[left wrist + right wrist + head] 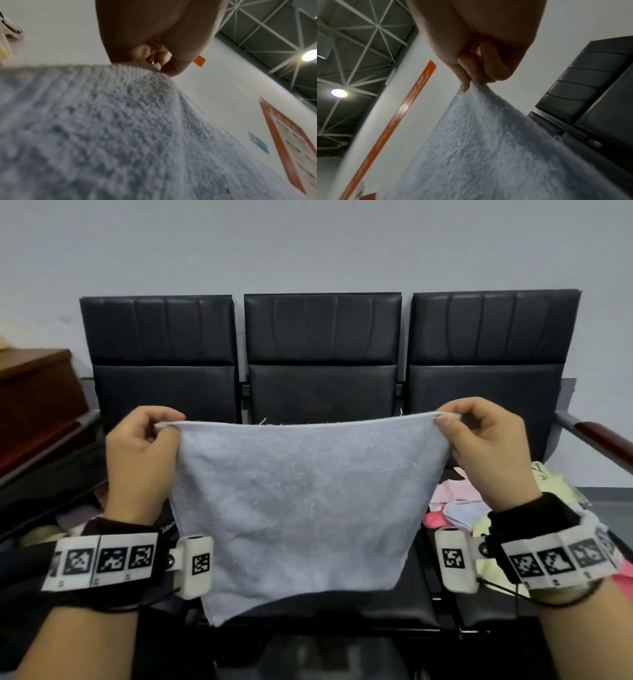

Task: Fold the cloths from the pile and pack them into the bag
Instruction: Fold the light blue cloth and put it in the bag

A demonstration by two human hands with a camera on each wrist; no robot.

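A pale grey wall [308, 244] stands behind a row of three black padded seats [322, 364], with a brown wooden cabinet [34, 392] off to the left. In front of the middle seat a light blue-grey terry cloth [294, 508] hangs spread out in the air, its top edge drawn nearly straight between two hands. The left hand [140, 460] pinches the upper left corner, thumb against curled fingers, a tight grip on the hem; the left wrist view shows the fingertips [171, 69] closed on that corner. The right hand [486, 446] pinches the upper right corner the same way, clenched on the fabric. The cloth's lower edge hangs free above the seat cushion. On the right seat lies the pile of cloths [459, 508], pink, pale blue and yellow-green. At the left, a dark open bag [51, 484] holds some pale fabric.
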